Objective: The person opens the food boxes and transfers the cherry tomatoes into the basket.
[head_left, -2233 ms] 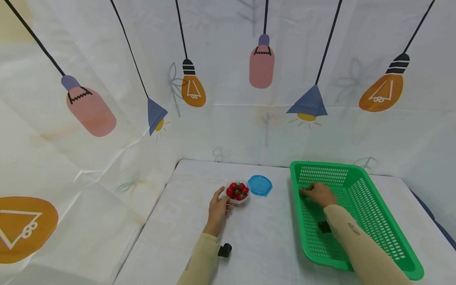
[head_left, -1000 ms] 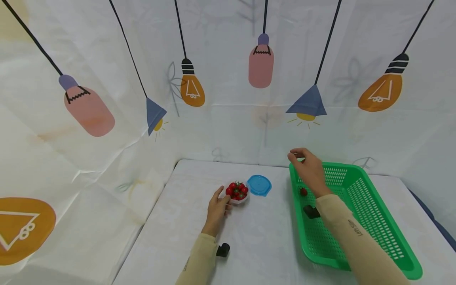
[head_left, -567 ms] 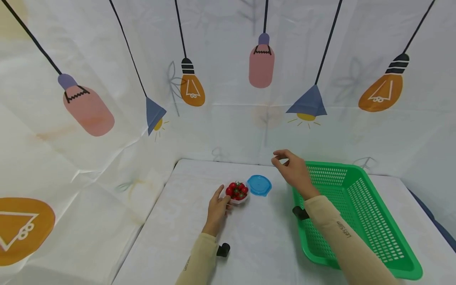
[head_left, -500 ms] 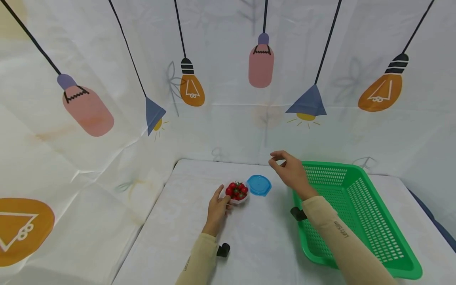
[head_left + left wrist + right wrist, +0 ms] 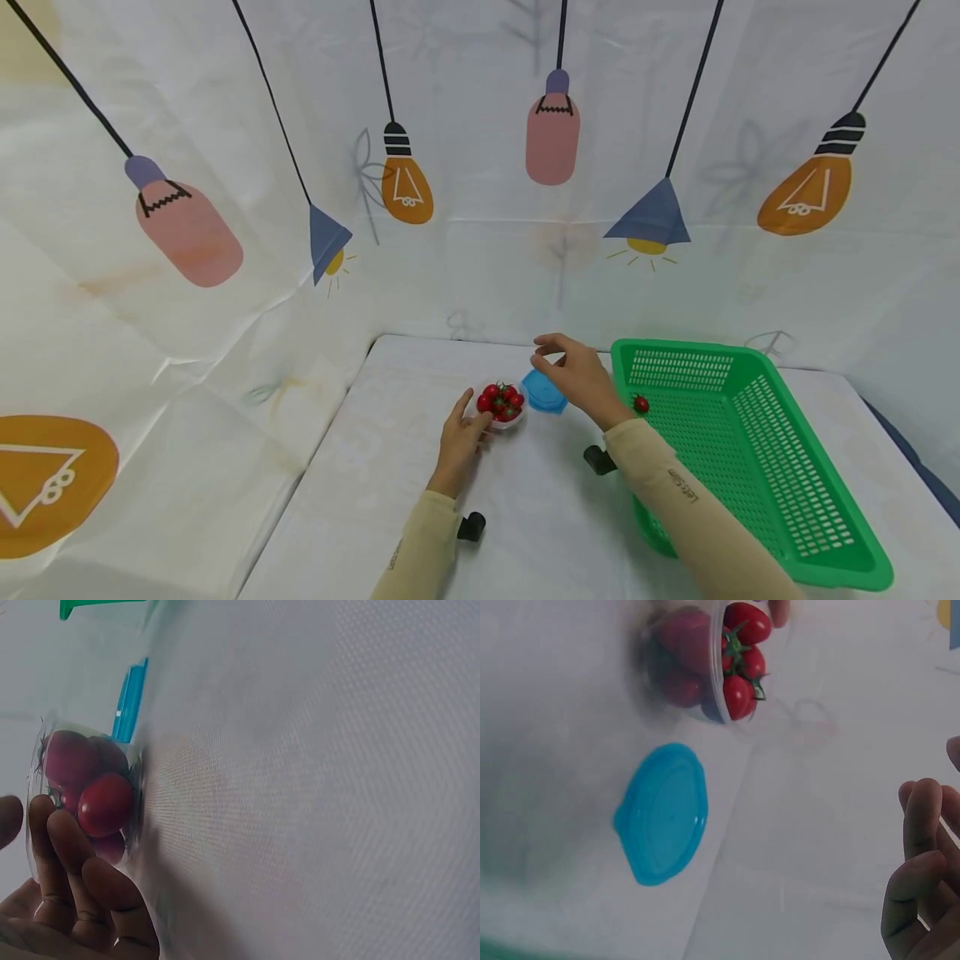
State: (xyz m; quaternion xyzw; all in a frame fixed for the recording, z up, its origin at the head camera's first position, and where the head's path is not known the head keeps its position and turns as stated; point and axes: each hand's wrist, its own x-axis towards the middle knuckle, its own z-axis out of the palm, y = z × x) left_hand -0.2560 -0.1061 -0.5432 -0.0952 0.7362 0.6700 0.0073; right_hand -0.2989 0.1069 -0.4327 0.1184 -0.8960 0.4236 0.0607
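Note:
My left hand [image 5: 459,442] rests its relaxed fingers against a clear plastic container [image 5: 504,427] of cherry tomatoes [image 5: 501,402]. Seen from the left wrist, several fingertips [image 5: 71,836] touch the container's side wall. My right hand [image 5: 581,375] hovers above the table beside the blue lid [image 5: 545,393], its fingers loosely bent with nothing between them. One cherry tomato [image 5: 641,404] lies near the left side of the green basket [image 5: 795,417]. In the right wrist view the blue lid [image 5: 667,814] lies flat, a short way from the container.
The green basket takes up the right part of the white-covered table [image 5: 555,508]. A white sheet printed with hanging lamps [image 5: 551,142] forms the back and left walls. My right sleeve [image 5: 697,508] crosses the basket's near left corner.
The right hand has left the basket, where a tomato now lies, and moved left through the air to above the blue lid. My left hand stays at the container.

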